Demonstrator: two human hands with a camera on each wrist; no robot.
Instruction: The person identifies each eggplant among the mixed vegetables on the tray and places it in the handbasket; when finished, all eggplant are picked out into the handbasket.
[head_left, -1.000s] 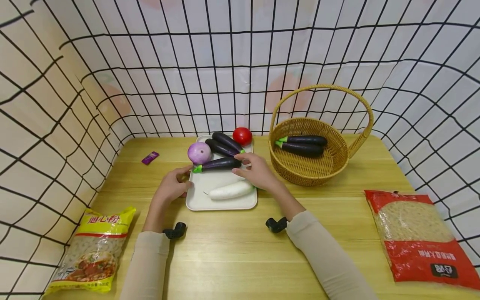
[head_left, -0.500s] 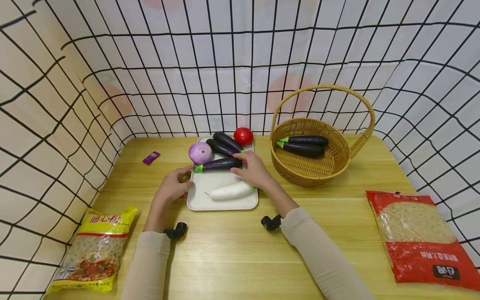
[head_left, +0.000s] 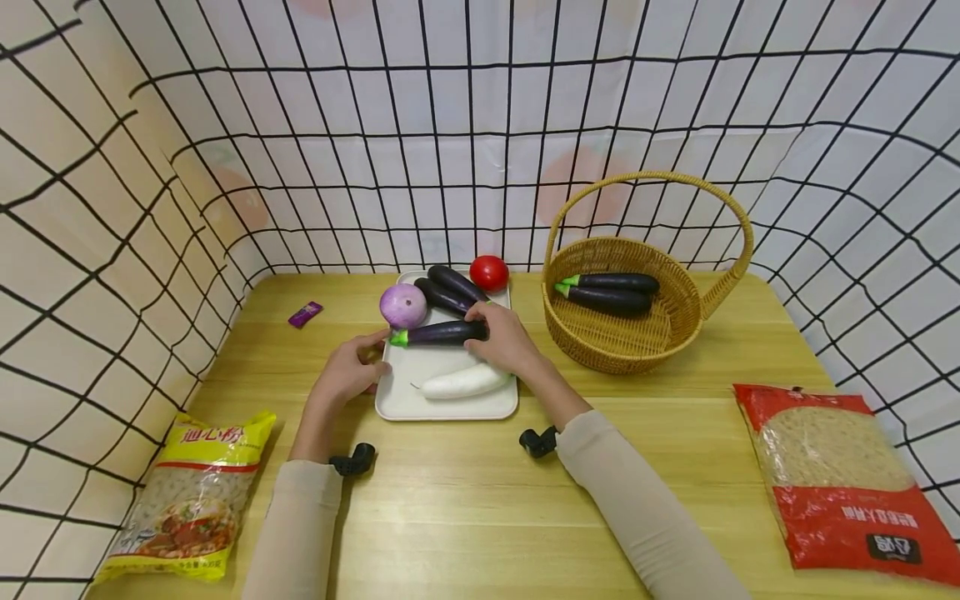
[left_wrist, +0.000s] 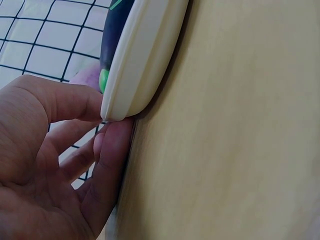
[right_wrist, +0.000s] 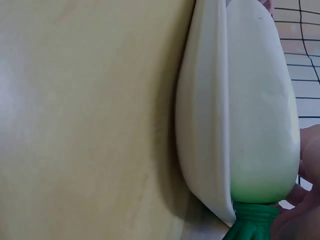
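Note:
My left hand (head_left: 350,369) pinches the left rim of the white tray (head_left: 405,404); in the left wrist view the thumb lies against the rim, with fingers below it. The blunt right end of the front eggplant (head_left: 438,333) is between the thumb and fingers of my right hand (head_left: 504,337). Its green stem points at my left hand. Below it in the tray lies a white radish (head_left: 461,382), whose green top (right_wrist: 252,220) shows in the right wrist view. Two more eggplants (head_left: 446,293), a purple onion (head_left: 403,306) and a tomato (head_left: 489,272) occupy the tray's back.
Right of the tray stands a wicker basket (head_left: 570,342) with a tall handle, holding two eggplants (head_left: 609,293). A yellow pasta bag (head_left: 191,500) lies front left, a red bag (head_left: 840,483) front right. A small purple packet (head_left: 305,314) sits back left.
My right hand has shifted slightly left, its fingers closing around the eggplant's end. The left hand stays at the tray rim. The whole head view has drifted a little.

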